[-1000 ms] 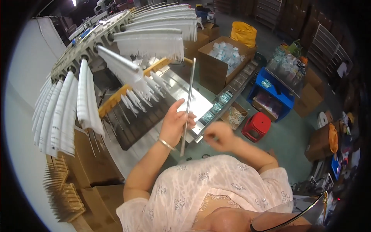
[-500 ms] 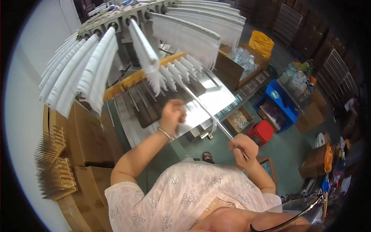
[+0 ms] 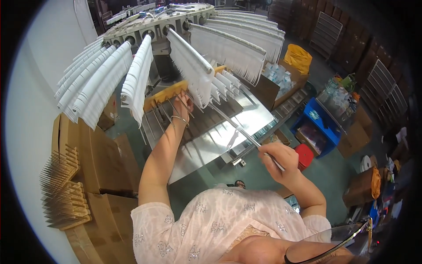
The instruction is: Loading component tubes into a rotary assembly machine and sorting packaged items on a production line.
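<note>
My right hand (image 3: 281, 160) is closed round the near end of a long thin metal rod (image 3: 239, 128), which slants away up to the white pieces at the table. My left hand (image 3: 183, 105) reaches forward to a yellow wooden bar (image 3: 165, 93) with thin metal prongs; its fingers are curled, and what they hold is hidden. A white fringed sheet (image 3: 193, 66) hangs from a spoke just right of that hand. Rolled white fringed pieces (image 3: 226, 86) sit on prongs at the bar's right part. The prongs at its left part are bare.
A round machine (image 3: 154, 24) carries several spokes with white sheets overhead. Beneath is a shiny metal table (image 3: 198, 152). Cardboard boxes (image 3: 99, 158) and spiked wooden racks (image 3: 66, 193) stand left. To the right are a blue bin (image 3: 318, 127), red stool (image 3: 305, 156) and a box with a yellow bag (image 3: 298, 59).
My left hand has moved forward from over the table to the wooden bar. My right hand still grips the rod. The hanging sheets and the table have shifted rightward in view.
</note>
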Action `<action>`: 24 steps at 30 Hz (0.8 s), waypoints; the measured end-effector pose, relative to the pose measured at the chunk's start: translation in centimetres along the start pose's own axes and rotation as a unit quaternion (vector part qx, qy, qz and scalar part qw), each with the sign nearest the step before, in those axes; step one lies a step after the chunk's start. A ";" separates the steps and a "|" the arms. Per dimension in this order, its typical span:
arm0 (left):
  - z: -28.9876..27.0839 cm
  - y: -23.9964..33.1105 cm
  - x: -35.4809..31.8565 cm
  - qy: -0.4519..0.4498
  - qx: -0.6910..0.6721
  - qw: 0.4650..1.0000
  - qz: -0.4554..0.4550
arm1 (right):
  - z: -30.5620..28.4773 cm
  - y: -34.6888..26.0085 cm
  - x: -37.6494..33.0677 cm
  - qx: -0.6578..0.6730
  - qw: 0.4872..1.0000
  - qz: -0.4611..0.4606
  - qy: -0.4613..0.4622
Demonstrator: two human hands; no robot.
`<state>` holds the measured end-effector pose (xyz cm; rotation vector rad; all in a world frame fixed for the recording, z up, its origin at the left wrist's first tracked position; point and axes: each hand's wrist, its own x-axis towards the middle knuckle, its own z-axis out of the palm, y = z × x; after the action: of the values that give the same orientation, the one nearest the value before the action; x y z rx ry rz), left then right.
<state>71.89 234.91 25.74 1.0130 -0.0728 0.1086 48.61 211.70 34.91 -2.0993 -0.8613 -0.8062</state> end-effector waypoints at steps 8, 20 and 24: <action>2.6 0.5 -9.6 -0.137 0.192 0.972 0.001 | 3.0 2.1 -0.5 0.009 0.999 -0.007 0.049; 0.9 -2.9 3.0 0.074 0.001 0.993 -0.089 | 1.4 2.0 -0.6 0.000 0.998 0.040 0.058; 1.2 -4.4 -1.5 -0.017 0.199 0.976 0.086 | 2.8 3.2 -0.5 0.010 0.997 0.038 0.070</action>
<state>70.90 231.44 22.48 1.4084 -0.1747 0.2732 51.59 212.09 31.82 -2.0180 -0.7088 -0.8888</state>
